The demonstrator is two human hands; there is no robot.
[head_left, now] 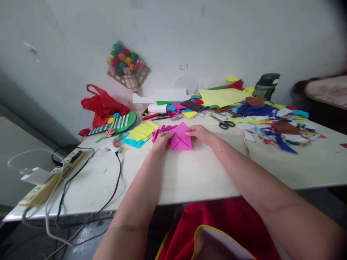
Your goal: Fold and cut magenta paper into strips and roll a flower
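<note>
A pink paper (181, 139) with creases and folded flaps is held between both hands over the middle of the white table. My left hand (162, 141) pinches its left edge. At the upper right edge, my right hand (200, 133) grips the paper between thumb and fingers. More folded pink pieces (162, 130) lie just behind my left hand. To their left, yellow sheets (143, 131) rest partly over blue sheets (134, 141).
A glue gun (111, 145) and a power strip (51, 180) with cables are on the left. Black scissors (226, 124) lie behind my right arm. Coloured scraps (284, 126) and a dark green bottle (266, 86) are at the right. A red bag (101, 104) stands back left.
</note>
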